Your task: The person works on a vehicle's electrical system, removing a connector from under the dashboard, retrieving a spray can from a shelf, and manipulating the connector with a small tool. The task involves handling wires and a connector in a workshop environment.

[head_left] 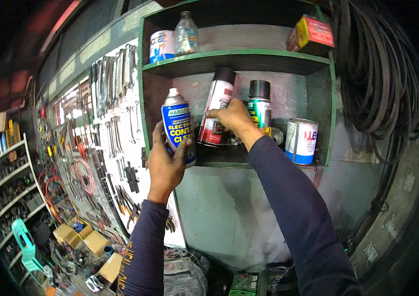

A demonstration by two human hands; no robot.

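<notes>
My left hand [166, 165] is closed around a blue spray can [176, 121] with a white nozzle and no cap, held upright in front of the shelf's left side. My right hand [236, 117] grips a white and red spray can [216, 106] with a black cap, which leans to the right at the middle of the lower shelf. Just right of it stands a green spray can [259, 106] with a black cap, partly behind my right hand and wrist. A white and blue paint tin [301, 140] sits at the shelf's right end.
The green wooden shelf [239, 53] carries another paint tin [162, 45], a glass jar [186, 34] and a red and yellow box [311, 33] on top. Black hoses or belts [375, 64] hang at right. Wrenches [115, 74] cover the left wall; a green chair [24, 241] stands lower left.
</notes>
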